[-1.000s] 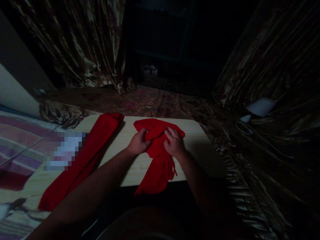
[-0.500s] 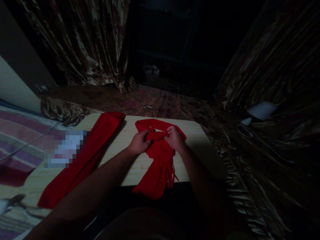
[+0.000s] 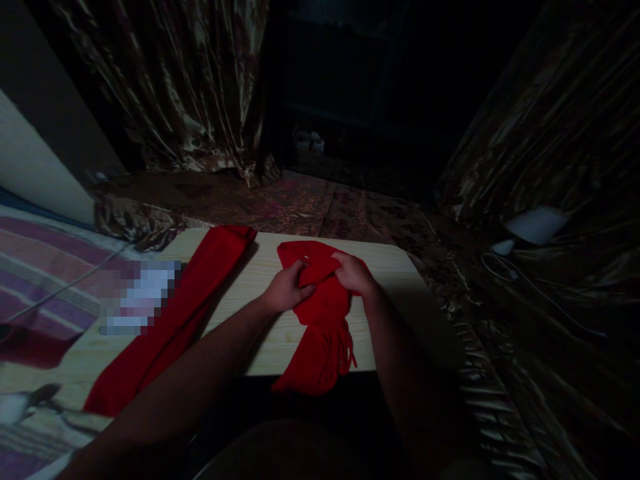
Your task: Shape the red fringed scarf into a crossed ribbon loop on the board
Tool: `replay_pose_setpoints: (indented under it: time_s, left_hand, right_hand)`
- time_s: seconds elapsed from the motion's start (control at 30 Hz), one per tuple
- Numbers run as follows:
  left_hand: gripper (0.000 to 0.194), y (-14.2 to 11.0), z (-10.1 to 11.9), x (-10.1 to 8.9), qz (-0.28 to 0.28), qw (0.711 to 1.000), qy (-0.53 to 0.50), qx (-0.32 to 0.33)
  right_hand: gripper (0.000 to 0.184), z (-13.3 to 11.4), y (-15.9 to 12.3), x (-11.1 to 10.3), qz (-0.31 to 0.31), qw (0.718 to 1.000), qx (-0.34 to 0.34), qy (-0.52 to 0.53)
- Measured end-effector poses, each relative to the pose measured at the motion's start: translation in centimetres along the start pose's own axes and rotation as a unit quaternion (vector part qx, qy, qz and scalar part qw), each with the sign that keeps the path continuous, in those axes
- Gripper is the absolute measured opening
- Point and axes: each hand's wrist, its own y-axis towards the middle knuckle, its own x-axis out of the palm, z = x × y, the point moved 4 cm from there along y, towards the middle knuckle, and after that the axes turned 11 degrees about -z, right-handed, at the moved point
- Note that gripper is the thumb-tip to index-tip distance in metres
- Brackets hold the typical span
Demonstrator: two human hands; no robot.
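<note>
A bunched red scarf [image 3: 320, 313] lies on a pale wooden table [image 3: 395, 267], its fringed end hanging over the near edge. My left hand [image 3: 287, 290] is closed on the scarf's folded upper part from the left. My right hand [image 3: 353, 272] grips the same fold from the right, fingers curled into the cloth. Both hands sit close together, almost touching. A second red scarf [image 3: 180, 313] lies stretched out flat on the table's left side, running from the far edge toward the near left.
A blurred patch [image 3: 137, 299] lies on the table left of the long scarf. A striped fabric [image 3: 45, 267] covers the far left. Shiny patterned drapes [image 3: 170, 100] hang behind and at the right. A white object with a cord [image 3: 537, 223] rests at the right.
My hands have drawn the scarf's top fold tighter together; the loop that stood open half a second ago is now gathered. The right hand shifted slightly up and over the fold.
</note>
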Motion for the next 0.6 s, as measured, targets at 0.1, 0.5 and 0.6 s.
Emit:
replay_pose_setpoints:
  time_s: [0.1,0.5,0.6]
  left_hand:
    - [0.044,0.0,-0.1,0.0,-0.002,1.000,-0.023,-0.013]
    - [0.036,0.1,0.0,-0.1,-0.004,0.998,-0.065,-0.023]
    - [0.038,0.0,0.0,-0.1,-0.004,0.998,-0.060,-0.016]
  right_hand:
    - [0.047,-0.7,-0.5,-0.7,0.078,0.997,0.005,-0.008]
    - [0.051,-3.6,-2.0,-1.2,0.264,0.962,-0.064,-0.020]
    - [0.046,-3.9,-2.4,-1.4,0.281,0.954,-0.091,-0.056]
